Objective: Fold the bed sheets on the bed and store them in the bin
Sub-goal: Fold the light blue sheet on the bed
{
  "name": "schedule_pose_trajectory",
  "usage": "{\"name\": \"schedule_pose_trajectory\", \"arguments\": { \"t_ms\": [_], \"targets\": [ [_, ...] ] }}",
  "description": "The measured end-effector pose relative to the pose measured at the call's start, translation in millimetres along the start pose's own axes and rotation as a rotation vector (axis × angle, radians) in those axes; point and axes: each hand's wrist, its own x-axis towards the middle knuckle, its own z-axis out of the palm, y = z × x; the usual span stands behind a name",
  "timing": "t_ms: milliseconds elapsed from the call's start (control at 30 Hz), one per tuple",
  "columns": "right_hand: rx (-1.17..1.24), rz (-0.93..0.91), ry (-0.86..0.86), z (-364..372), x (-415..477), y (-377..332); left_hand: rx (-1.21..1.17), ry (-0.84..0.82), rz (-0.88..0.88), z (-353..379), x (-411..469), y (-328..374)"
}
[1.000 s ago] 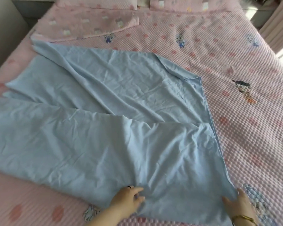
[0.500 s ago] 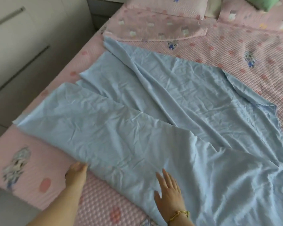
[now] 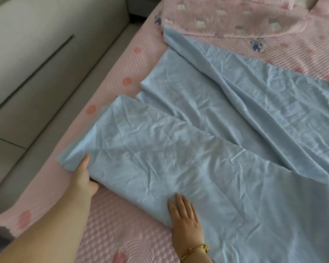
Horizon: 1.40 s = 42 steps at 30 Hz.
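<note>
A light blue bed sheet (image 3: 207,145) lies spread and partly folded over itself across the pink quilted bed (image 3: 122,230), creased in several places. My left hand (image 3: 84,177) is at the sheet's near left corner, thumb on top and fingers tucked under the edge, gripping the cloth. My right hand (image 3: 186,219), with a gold bracelet at the wrist, lies flat with straight fingers on the sheet's near folded edge. No bin is in view.
A pink patterned pillow or folded cover (image 3: 235,18) lies at the head of the bed, touching the sheet's far corner. The bed's left edge (image 3: 51,177) runs beside grey cabinet fronts (image 3: 27,59).
My view has swung left along the sheet. My left hand moved from beside the sheet's near edge onto its left corner and took hold of it. My right hand stays flat on the near edge.
</note>
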Motion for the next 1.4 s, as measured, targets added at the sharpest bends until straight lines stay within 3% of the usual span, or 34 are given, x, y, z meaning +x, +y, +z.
{"name": "schedule_pose_trajectory", "arguments": {
  "t_ms": [200,300,433,500,567,667,767,833,933,1033,1133,1267,1400],
  "targets": [
    [0.111,-0.136,0.156,-10,4,-10,0.009,-0.079,0.128,-37,-8,45],
    [0.177,-0.282,0.021,-26,-2,-38,-0.013,0.096,0.071,-92,-26,50],
    [-0.01,-0.298,-0.37,-19,-10,-63,0.083,0.255,0.018,-148,-46,39],
    [-0.055,-0.342,-0.357,-29,-4,-67,0.135,0.31,0.005,-166,-45,37],
    [0.01,-0.285,-0.306,-34,17,-60,0.228,0.359,0.005,-177,-34,35],
    [0.027,-0.048,0.043,-51,66,-45,0.477,0.534,0.139,-180,-20,42],
    [-0.031,0.191,-0.065,-66,111,-15,0.893,0.66,0.327,-172,-12,60],
    [-0.049,0.288,-0.196,-70,133,5,1.163,0.581,0.489,-161,1,70],
    [-0.156,0.309,-0.352,-74,144,13,1.446,0.323,0.616,-127,28,78],
    [-0.058,0.309,-0.346,-81,140,19,1.802,0.042,0.708,-77,58,77],
    [-0.012,0.289,-0.373,-90,132,28,2.063,-0.123,0.663,-24,83,76],
    [-0.072,0.412,-0.458,-99,122,58,2.292,-0.188,0.694,13,93,77],
    [0.093,0.529,-0.395,-119,122,72,2.065,-0.05,0.891,28,86,91]
  ]
}}
